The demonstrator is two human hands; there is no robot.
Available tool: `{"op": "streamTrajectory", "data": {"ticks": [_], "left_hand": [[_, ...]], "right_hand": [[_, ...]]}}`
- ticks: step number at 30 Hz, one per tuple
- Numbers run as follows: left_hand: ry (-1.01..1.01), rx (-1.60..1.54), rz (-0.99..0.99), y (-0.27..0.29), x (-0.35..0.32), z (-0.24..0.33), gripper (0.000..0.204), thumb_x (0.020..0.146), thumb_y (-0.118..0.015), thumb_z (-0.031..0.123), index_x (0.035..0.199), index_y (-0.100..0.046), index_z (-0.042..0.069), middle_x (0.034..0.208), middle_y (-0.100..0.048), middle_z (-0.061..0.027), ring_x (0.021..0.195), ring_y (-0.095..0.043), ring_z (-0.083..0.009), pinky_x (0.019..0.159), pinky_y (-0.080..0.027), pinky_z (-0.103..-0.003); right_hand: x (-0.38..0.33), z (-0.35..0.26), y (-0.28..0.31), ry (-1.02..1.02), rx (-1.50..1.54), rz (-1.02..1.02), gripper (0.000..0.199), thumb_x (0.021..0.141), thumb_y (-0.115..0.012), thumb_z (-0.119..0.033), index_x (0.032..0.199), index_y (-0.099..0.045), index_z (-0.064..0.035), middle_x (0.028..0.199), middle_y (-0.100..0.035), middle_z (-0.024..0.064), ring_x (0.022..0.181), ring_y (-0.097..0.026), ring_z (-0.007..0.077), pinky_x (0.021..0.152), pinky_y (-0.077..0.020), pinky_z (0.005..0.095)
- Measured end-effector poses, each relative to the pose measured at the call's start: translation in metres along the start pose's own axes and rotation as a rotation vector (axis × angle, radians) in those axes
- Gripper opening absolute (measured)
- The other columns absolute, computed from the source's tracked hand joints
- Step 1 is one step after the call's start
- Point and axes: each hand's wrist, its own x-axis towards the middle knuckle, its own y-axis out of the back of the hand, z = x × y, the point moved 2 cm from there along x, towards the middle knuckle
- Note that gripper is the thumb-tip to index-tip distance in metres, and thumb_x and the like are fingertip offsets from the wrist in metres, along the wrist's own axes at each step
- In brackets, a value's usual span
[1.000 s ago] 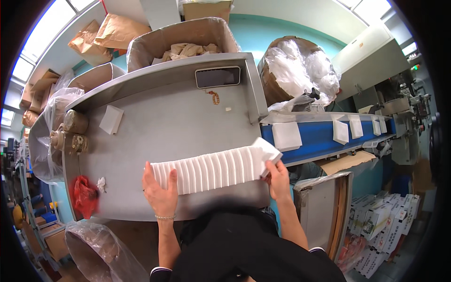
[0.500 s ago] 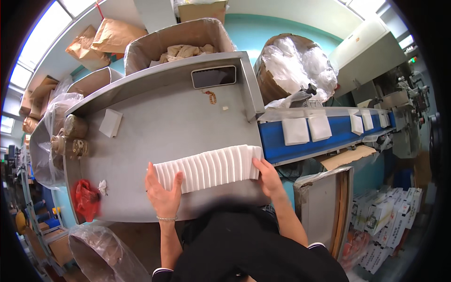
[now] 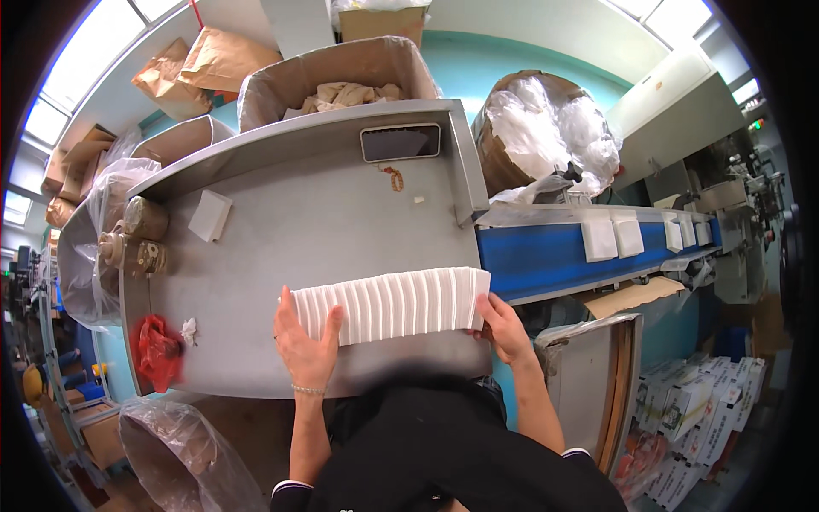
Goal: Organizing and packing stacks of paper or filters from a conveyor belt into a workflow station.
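A long row of white folded tissues (image 3: 388, 304) lies on the near part of the grey metal table (image 3: 324, 222), its long axis running left to right, with the right end a little farther from the person than the left. The row sits between the two hands, squeezed endwise. The left hand (image 3: 305, 344) presses flat against the left end, fingers (image 3: 327, 325) spread and laid up over the first folds. The right hand (image 3: 505, 327) holds the right end from the near side, fingers curled against the last folds at the table's right edge; how tightly they close cannot be told. Both hands touch the row, neither nearer than the other.

Just right of the row's end runs a blue conveyor belt (image 3: 537, 256) carrying separate white tissue packs (image 3: 598, 236) farther along. On the table's far left lie a single white pack (image 3: 209, 215) and some brown tape rolls (image 3: 141, 235); a red bag (image 3: 157, 352) lies at the near left corner. Between the hands, nothing stands in the way of the row.
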Motion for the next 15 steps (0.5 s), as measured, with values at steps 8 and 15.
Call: {"op": "streamTrajectory", "data": {"ticks": [8, 15], "left_hand": [[-0.012, -0.051, 0.011, -0.002, 0.001, -0.001, 0.083, 0.082, -0.073, 0.045, 0.139, -0.037, -0.003, 0.129, -0.051, -0.0243, 0.121, -0.047, -0.0404, 0.1, -0.038, -0.048], [-0.031, -0.062, 0.003, -0.003, 0.002, 0.003, 0.083, 0.081, -0.074, 0.044, 0.139, -0.037, -0.003, 0.128, -0.052, -0.0248, 0.121, -0.048, -0.0402, 0.1, -0.039, -0.048]], "right_hand": [[0.005, 0.01, -0.006, -0.023, 0.221, 0.084, 0.03, 0.097, -0.057, -0.029, 0.116, -0.059, -0.0057, 0.092, -0.064, 0.0031, 0.072, -0.058, 0.0124, 0.063, -0.0445, 0.0252], [0.007, 0.021, 0.014, 0.014, 0.138, 0.0, 0.032, 0.095, -0.059, -0.021, 0.122, -0.056, -0.0036, 0.098, -0.065, 0.0043, 0.078, -0.06, 0.0133, 0.066, -0.0466, 0.0264]]}}
